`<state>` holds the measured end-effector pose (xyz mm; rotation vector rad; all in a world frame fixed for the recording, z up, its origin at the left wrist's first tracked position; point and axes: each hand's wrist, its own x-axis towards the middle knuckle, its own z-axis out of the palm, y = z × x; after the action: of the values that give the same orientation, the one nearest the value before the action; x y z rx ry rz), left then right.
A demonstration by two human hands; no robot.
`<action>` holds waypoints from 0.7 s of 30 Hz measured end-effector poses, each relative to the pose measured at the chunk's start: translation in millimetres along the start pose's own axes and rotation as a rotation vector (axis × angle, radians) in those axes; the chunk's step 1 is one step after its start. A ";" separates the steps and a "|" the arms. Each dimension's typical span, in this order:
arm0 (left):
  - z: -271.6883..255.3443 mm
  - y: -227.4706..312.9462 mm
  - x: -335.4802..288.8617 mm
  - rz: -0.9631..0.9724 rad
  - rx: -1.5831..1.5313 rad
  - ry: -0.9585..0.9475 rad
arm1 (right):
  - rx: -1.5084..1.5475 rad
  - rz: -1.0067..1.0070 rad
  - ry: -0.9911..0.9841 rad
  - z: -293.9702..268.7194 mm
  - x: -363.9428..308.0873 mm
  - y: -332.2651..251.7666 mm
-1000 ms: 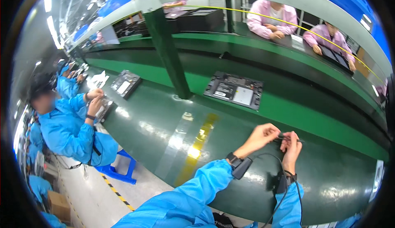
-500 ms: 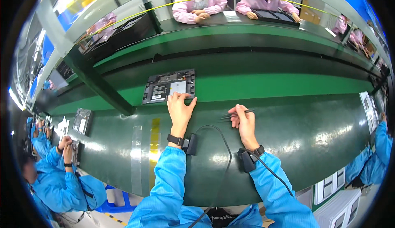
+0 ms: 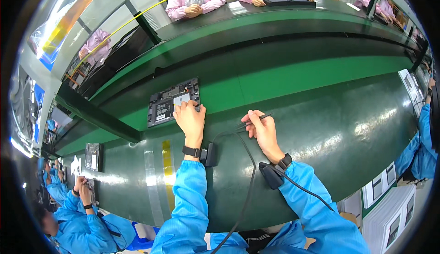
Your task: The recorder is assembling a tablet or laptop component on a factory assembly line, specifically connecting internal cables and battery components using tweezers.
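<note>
An opened flat electronic device (image 3: 158, 99), dark-framed, lies on the green bench with its circuit boards and batteries showing. My left hand (image 3: 190, 122) is at its near right corner, its fingers curled over the near edge and the thumb beside the corner. The undersides of those fingers are hidden. To the right, my right hand (image 3: 263, 132) is raised over the bench, apart from the device. Thin dark tweezers (image 3: 264, 116) are pinched between its thumb and fingers, tips pointing left.
Black cables run from boxes strapped at my wrists across the bench (image 3: 321, 148). Clear and yellow tape strips (image 3: 168, 167) stick to its surface. A green post (image 3: 98, 116) rises left. Another device (image 3: 93, 157) lies beyond it, near a blue-sleeved co-worker (image 3: 87, 229). People in pink sit opposite.
The whole view has swung and tilted, so the bench slants more. My left hand stays at the device's near edge, its fingers more curled. The tweezers remain in my right hand.
</note>
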<state>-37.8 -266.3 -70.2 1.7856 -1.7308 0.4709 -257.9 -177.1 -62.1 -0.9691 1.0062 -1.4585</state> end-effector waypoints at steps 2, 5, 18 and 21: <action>1.0 -2.4 0.8 0.002 0.012 -0.012 | -0.025 -0.004 -0.001 1.1 0.5 -0.1; 0.3 -6.8 2.4 -0.014 -0.015 -0.019 | -0.013 -0.013 0.005 3.6 2.1 2.2; -0.1 -221.4 76.7 -0.606 -0.256 -0.362 | 0.034 -0.030 0.019 -5.6 2.7 10.6; 16.7 -269.6 85.8 -0.630 -0.171 -0.359 | 0.061 -0.033 0.020 1.6 0.9 7.9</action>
<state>232.4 -351.6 -75.4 2.2392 -1.2567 -0.2683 -254.0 -178.7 -69.0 -0.9329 0.9591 -1.5206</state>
